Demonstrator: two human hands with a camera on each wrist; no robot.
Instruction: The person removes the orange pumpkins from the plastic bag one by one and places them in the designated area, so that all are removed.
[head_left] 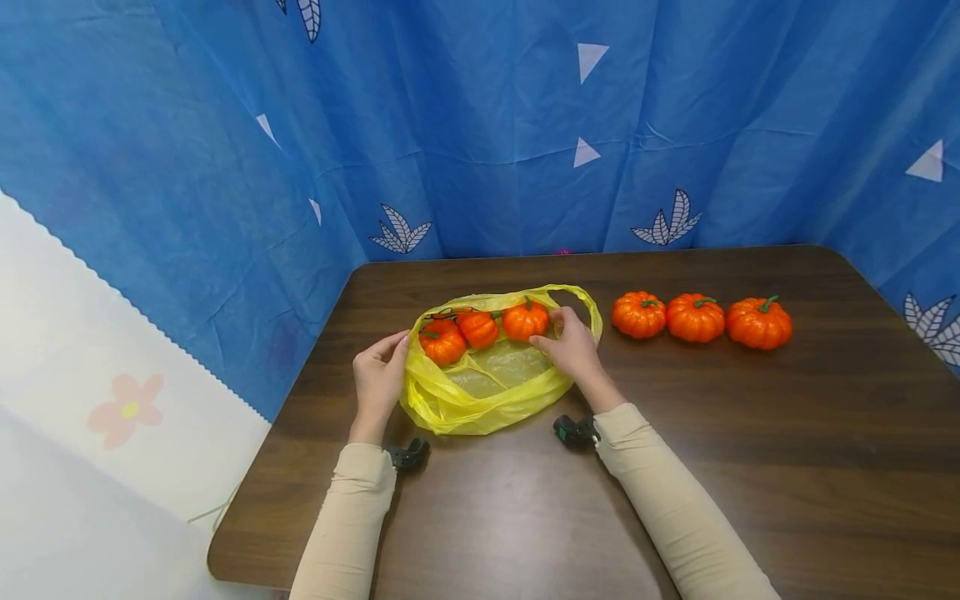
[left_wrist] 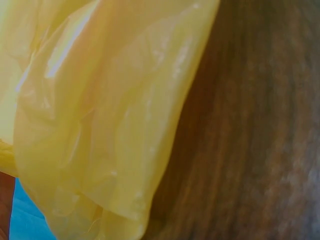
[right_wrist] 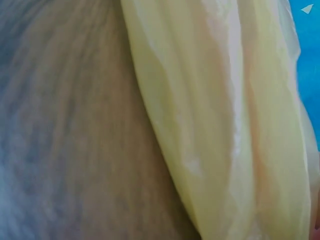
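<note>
A yellow plastic bag (head_left: pixel 495 408) lies on the table with its mouth spread. Inside its opening are three small orange artificial pumpkins: a left one (head_left: pixel 444 343), a middle one (head_left: pixel 477 330) and a right one (head_left: pixel 525 320). My left hand (head_left: pixel 380 375) pinches the bag's left rim between thumb and fingers. Over the right part of the opening, my right hand (head_left: pixel 576 346) holds the right pumpkin by its right side, the far fingers partly hidden. Yellow bag plastic (left_wrist: pixel 110 115) fills much of the left wrist view, and bag folds (right_wrist: pixel 210 125) hide the right hand's work in its wrist view.
To the right of the bag, three more orange pumpkins stand in a row: one near the bag (head_left: pixel 638 315), a middle one (head_left: pixel 695 318) and an outer one (head_left: pixel 759 323). The brown wooden table (head_left: pixel 750 450) ends at a blue curtain (head_left: pixel 525 125) behind.
</note>
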